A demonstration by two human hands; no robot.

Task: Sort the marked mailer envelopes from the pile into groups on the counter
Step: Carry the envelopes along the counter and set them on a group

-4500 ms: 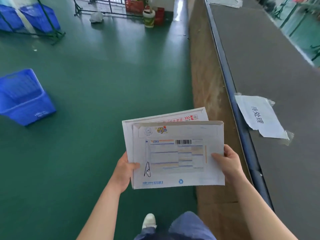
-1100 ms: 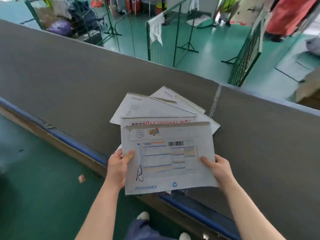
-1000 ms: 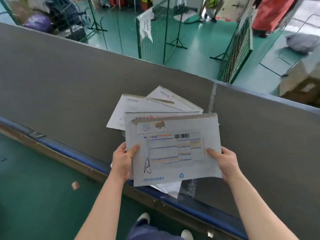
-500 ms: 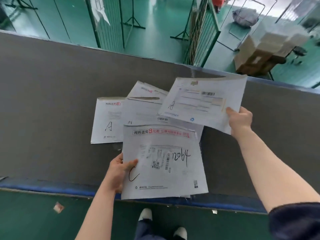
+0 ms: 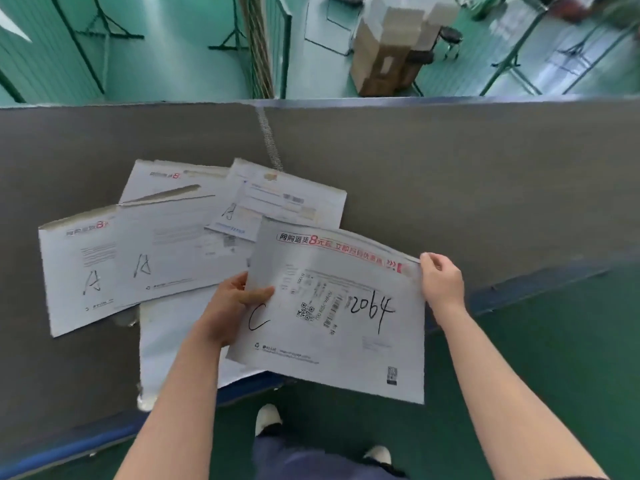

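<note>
The left hand (image 5: pixel 230 308) is pinching the near-left edge of the envelope marked C (image 5: pixel 341 311), and the right hand (image 5: pixel 441 280) is pinching its far-right corner, above the counter's (image 5: pixel 450 188) near edge. The A envelopes (image 5: pixel 145 251) are lying grouped at left. Sorting is proceeding; the next move probably calls for a separate spot to the right.

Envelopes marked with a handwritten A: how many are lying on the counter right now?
3 visible: leftmost envelope, the one overlapping it, and one farther back on the right. Another rear envelope and one under the left hand show no readable mark, so more may exist.
</note>
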